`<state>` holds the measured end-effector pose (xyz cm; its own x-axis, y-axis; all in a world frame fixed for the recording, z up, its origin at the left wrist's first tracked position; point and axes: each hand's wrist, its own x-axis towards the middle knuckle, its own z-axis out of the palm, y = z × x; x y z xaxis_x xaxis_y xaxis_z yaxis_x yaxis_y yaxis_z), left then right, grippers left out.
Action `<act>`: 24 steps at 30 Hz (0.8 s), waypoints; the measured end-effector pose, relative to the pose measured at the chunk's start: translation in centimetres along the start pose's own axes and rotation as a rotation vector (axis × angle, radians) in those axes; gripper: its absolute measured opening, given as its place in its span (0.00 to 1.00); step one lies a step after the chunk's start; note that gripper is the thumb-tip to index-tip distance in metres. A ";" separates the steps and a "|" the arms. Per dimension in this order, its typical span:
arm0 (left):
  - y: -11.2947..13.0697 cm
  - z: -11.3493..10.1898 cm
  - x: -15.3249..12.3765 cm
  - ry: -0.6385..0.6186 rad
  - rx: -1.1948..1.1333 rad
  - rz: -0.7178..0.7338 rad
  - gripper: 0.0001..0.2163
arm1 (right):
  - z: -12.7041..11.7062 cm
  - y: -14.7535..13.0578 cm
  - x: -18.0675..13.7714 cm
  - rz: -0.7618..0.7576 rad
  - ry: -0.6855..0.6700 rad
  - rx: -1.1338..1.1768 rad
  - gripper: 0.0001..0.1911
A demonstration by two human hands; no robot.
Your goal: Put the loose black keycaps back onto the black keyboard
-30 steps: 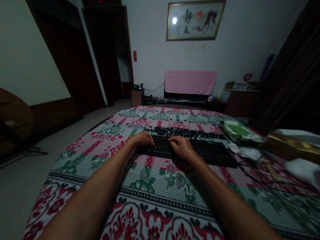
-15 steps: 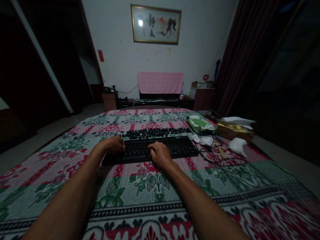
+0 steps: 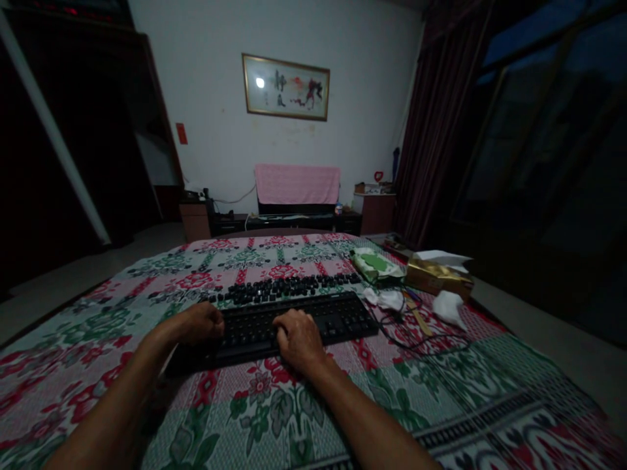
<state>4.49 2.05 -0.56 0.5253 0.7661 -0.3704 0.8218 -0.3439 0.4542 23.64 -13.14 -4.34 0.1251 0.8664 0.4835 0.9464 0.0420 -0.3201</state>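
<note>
A black keyboard (image 3: 345, 318) lies slightly slanted on the patterned cloth, with rows of bare key positions showing where keycaps are off. Over its left part, my left hand (image 3: 202, 322) is closed with the fingers curled in; whatever it may hold is hidden. My right hand (image 3: 300, 336) rests on the middle of the keyboard, its fingers bent down onto it and the thumb side toward the left. Just beyond the far edge, many loose black keycaps (image 3: 289, 287) are spread in a long band.
To the right are a green-and-white packet (image 3: 377, 264), a gold tissue box (image 3: 438, 277), crumpled white tissues (image 3: 448, 307), a flat wooden stick (image 3: 418, 316) and a looped black cable (image 3: 399, 336). The floral cloth (image 3: 274, 405) covers the whole surface.
The view has tilted up and turned slightly, so the scene sits lower and further left. Both hands stay at about the same places on the keyboard.
</note>
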 end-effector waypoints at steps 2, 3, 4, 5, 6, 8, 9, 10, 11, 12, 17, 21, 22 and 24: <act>0.3 0.0 -0.3 -0.005 0.001 -0.004 0.06 | 0.1 0.0 0.0 0.001 0.010 0.004 0.11; 0.4 0.0 -0.4 -0.011 -0.001 -0.005 0.06 | 0.2 0.0 0.0 -0.002 0.015 0.008 0.10; 0.5 0.0 -0.5 -0.018 -0.004 -0.003 0.06 | 0.2 0.1 0.0 -0.004 0.019 0.014 0.10; 0.5 0.0 -0.6 -0.022 -0.007 0.001 0.06 | 0.3 0.1 0.0 -0.006 0.022 0.019 0.10; 0.5 0.0 -0.6 -0.022 -0.010 0.005 0.06 | 0.3 0.1 0.0 -0.009 0.021 0.023 0.10; 0.5 0.0 -0.6 -0.012 -0.006 0.012 0.06 | 0.2 0.1 0.0 -0.014 0.018 0.024 0.10; 0.5 0.0 -0.5 -0.005 0.000 0.009 0.06 | 0.2 0.1 0.0 -0.015 0.017 0.022 0.11; 0.5 0.0 -0.5 0.001 0.007 0.003 0.06 | 0.2 0.1 0.0 -0.017 0.013 0.017 0.11; 0.4 0.0 -0.4 0.004 0.013 -0.004 0.06 | 0.2 0.1 0.0 -0.018 0.009 0.012 0.11; 0.4 0.0 -0.3 0.004 0.018 -0.008 0.06 | 0.1 0.0 0.0 -0.020 0.006 0.007 0.11; 0.4 0.0 0.0 0.023 0.043 -0.038 0.06 | 0.3 -0.1 0.1 -0.014 -0.008 -0.014 0.11; 0.7 0.0 -0.3 0.024 0.074 -0.033 0.06 | 0.5 0.0 0.2 -0.018 -0.001 -0.024 0.11; 0.7 0.0 -0.3 0.024 0.080 -0.034 0.06 | 0.5 0.0 0.2 -0.021 0.005 -0.024 0.11; 0.6 0.0 -0.2 0.025 0.075 -0.046 0.06 | 0.6 0.1 0.1 -0.024 0.019 -0.017 0.10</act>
<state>4.85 1.68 -0.20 0.4814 0.7952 -0.3687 0.8598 -0.3466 0.3751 23.60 -12.73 -4.81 0.1074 0.8556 0.5064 0.9543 0.0542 -0.2939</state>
